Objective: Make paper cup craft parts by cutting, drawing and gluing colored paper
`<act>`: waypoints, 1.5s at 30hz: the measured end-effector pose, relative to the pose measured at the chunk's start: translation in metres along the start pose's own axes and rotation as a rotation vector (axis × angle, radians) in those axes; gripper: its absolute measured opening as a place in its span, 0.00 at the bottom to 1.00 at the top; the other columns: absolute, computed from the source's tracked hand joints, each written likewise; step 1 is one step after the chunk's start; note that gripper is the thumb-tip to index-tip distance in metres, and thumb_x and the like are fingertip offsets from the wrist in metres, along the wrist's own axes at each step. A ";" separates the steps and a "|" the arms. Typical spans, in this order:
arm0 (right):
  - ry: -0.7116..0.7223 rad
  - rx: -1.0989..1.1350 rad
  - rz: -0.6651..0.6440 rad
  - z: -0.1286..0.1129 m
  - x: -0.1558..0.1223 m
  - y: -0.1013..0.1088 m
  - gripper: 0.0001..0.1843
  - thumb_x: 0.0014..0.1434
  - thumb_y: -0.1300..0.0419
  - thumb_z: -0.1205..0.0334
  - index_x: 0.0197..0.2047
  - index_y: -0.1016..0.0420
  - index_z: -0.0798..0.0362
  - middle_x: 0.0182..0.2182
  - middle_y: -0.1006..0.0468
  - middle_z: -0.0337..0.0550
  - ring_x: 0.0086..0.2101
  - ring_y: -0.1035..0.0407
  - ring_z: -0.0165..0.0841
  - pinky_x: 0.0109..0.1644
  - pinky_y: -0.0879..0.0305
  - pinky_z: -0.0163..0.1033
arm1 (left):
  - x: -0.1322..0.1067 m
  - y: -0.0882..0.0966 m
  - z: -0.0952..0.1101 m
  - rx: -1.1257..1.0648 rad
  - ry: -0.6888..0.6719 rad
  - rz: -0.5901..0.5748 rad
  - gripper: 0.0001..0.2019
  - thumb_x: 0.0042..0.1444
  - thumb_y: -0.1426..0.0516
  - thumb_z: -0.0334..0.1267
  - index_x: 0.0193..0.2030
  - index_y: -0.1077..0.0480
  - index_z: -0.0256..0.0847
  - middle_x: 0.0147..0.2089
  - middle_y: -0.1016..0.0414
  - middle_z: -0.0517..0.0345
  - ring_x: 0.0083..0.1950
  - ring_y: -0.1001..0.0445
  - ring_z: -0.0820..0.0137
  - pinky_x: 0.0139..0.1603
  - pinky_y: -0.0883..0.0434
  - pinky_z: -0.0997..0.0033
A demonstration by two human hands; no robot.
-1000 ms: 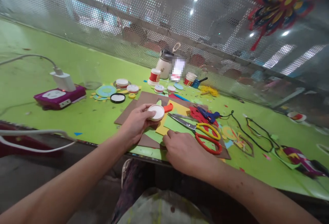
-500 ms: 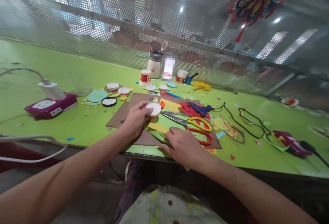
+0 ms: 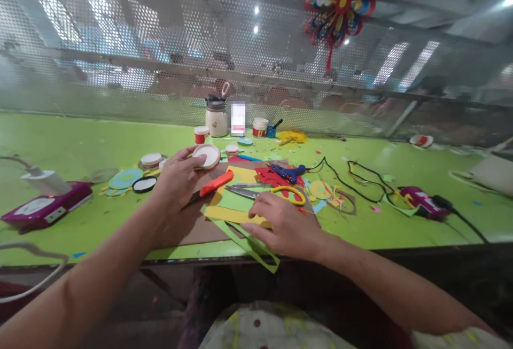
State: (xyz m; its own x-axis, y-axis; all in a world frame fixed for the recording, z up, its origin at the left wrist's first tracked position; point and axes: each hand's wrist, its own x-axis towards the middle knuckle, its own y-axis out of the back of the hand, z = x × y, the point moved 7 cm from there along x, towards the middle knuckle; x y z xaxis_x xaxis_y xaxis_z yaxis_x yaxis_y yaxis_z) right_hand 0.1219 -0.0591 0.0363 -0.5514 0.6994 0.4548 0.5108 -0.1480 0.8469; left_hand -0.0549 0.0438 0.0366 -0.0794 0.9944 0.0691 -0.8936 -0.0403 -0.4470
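My left hand [image 3: 176, 178] grips a round white lid [image 3: 207, 156] and holds it tilted above the brown board [image 3: 188, 226]. Just right of that hand lies an orange utility knife [image 3: 217, 183]. My right hand [image 3: 280, 226] rests palm down, fingers curled, on the yellow sheet [image 3: 232, 211] and green paper strips [image 3: 250, 250] at the table's near edge. Scissors with yellow and red handles [image 3: 276, 193] lie just beyond my right hand.
The green table [image 3: 100, 215] carries a blue glue gun [image 3: 287, 172] with black cords [image 3: 356, 178], round lids and paper discs [image 3: 136, 178], cups and a jar [image 3: 216, 116] at the back, and purple power strips [image 3: 44, 207] left and right [image 3: 420, 201]. A perforated metal screen [image 3: 120, 60] stands behind, with a paper pinwheel [image 3: 340, 1] on it.
My left hand lifted the white lid off the paper stack and moved it away to the back left, uncovering the orange knife. The camera tilted up. My right hand stayed on the paper.
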 end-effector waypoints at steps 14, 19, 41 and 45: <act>-0.357 0.765 0.256 0.135 0.059 0.028 0.22 0.58 0.42 0.54 0.53 0.35 0.55 0.36 0.25 0.44 0.35 0.30 0.31 0.39 0.32 0.38 | 0.032 -0.080 -0.055 0.169 0.094 -0.216 0.20 0.45 0.36 0.34 0.47 0.30 0.37 0.42 0.24 0.54 0.40 0.26 0.69 0.38 0.29 0.71; -0.468 1.031 0.209 0.138 0.045 0.006 0.24 0.50 0.35 0.63 0.51 0.33 0.57 0.33 0.27 0.41 0.33 0.31 0.30 0.39 0.32 0.38 | 0.025 -0.090 -0.068 0.187 0.136 -0.221 0.21 0.45 0.35 0.36 0.48 0.31 0.39 0.41 0.23 0.57 0.42 0.27 0.69 0.43 0.31 0.73; -0.231 0.720 0.353 0.116 0.038 0.021 0.21 0.59 0.40 0.65 0.56 0.31 0.56 0.49 0.26 0.51 0.48 0.31 0.37 0.53 0.33 0.44 | 0.006 -0.073 -0.062 0.166 0.217 -0.182 0.19 0.51 0.38 0.44 0.51 0.26 0.50 0.51 0.24 0.59 0.48 0.26 0.68 0.41 0.29 0.80; -0.274 0.867 0.326 0.119 0.038 0.015 0.20 0.58 0.40 0.65 0.55 0.30 0.53 0.48 0.26 0.48 0.46 0.30 0.36 0.50 0.31 0.43 | 0.007 -0.075 -0.062 0.122 0.245 -0.196 0.18 0.51 0.37 0.40 0.51 0.26 0.48 0.48 0.22 0.58 0.41 0.24 0.69 0.36 0.27 0.79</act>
State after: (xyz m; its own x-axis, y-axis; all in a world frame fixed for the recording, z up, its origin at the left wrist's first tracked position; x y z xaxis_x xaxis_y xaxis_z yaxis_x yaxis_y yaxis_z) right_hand 0.1872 0.0483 0.0339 -0.1798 0.8705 0.4582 0.9815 0.1276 0.1427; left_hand 0.0390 0.0602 0.0155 0.1946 0.9776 -0.0801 -0.9289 0.1574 -0.3353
